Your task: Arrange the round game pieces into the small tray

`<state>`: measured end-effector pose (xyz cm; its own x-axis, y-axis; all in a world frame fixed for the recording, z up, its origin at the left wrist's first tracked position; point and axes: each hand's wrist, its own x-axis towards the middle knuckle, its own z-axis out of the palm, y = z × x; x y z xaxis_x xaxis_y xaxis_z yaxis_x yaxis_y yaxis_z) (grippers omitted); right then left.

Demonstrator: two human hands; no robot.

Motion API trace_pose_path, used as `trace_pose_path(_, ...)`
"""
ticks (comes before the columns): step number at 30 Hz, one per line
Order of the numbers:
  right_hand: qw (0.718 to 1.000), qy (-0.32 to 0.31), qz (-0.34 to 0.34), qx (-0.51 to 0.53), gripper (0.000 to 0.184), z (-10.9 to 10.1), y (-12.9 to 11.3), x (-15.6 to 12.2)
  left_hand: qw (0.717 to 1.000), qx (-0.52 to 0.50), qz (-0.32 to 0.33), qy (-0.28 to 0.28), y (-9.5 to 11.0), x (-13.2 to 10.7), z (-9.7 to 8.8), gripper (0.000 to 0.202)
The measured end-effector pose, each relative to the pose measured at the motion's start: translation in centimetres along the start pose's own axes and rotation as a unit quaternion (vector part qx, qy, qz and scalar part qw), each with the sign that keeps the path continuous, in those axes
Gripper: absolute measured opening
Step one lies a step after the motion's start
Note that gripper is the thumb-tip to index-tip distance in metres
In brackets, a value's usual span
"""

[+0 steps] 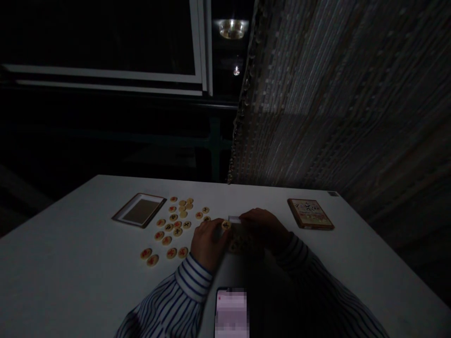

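My left hand pinches a round Chinese chess piece with a dark character between thumb and fingers. It is at the left edge of a small open box, in which several pieces lie in shadow. My right hand is closed around the box's right side; its fingers are partly lost in the dark. Left of the hands, loose chess pieces with red or dark characters are scattered on the white table. A few blank faces show among them.
An open shallow box part with a wooden rim lies at the table's left. A printed box lid is at the right. A phone lies at the near edge. A string curtain hangs beyond the table, beside a window frame.
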<state>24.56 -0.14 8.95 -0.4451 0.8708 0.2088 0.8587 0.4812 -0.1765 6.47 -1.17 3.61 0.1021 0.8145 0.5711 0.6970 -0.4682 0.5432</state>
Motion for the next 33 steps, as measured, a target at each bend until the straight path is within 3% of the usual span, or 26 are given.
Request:
trace_pose_path(4, 0.997, 0.043, -0.006, 0.069, 0.020, -0.5, 0.2, -1.0, 0.999, -0.028, -0.022, -0.036, 1.2, 0.2, 0.4, 0.022)
trace_pose_path(10, 0.980, 0.081, 0.004, 0.181, 0.016, 0.3, 1.2, -1.6, 0.997, -0.054, -0.040, -0.040, 1.6, -0.4, 1.6, 0.024)
trace_pose_path(20, 0.923, 0.023, 0.006, 0.384, 0.020, 2.1, 1.7, -1.8, 0.998, -0.041, 0.000, -0.039, 0.8, -2.1, 2.4, 0.023)
trace_pose_path(33, 0.880, -0.006, 0.023, 0.474, 0.025, 3.0, 1.5, -1.8, 0.997, -0.044, 0.017, -0.063, 1.1, -2.0, 2.2, 0.023)
